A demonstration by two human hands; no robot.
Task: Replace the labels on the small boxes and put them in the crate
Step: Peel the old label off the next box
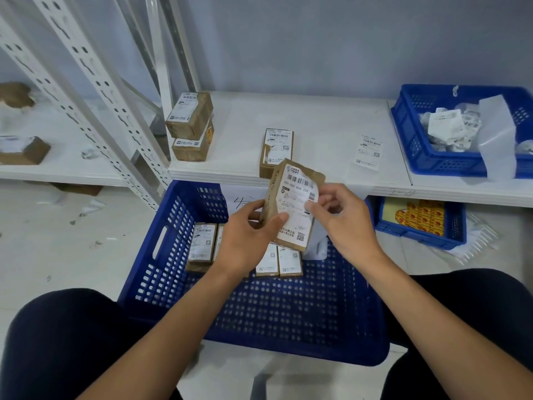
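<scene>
Box [271, 197] gripped in left hand [245, 241]; right hand [347, 223] pinches label [294, 197] edge, above crate [288, 316]

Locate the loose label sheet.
Head view, right of centre: the loose label lies flat on the white shelf, between a lone small box and the blue crate of scraps.

There is one view only, from the person's head, facing forward and down. It is near the work: the blue crate [288, 313] fills the centre, the white shelf [317, 119] lies at 12 o'clock (wide-angle, its edges bend).
</scene>
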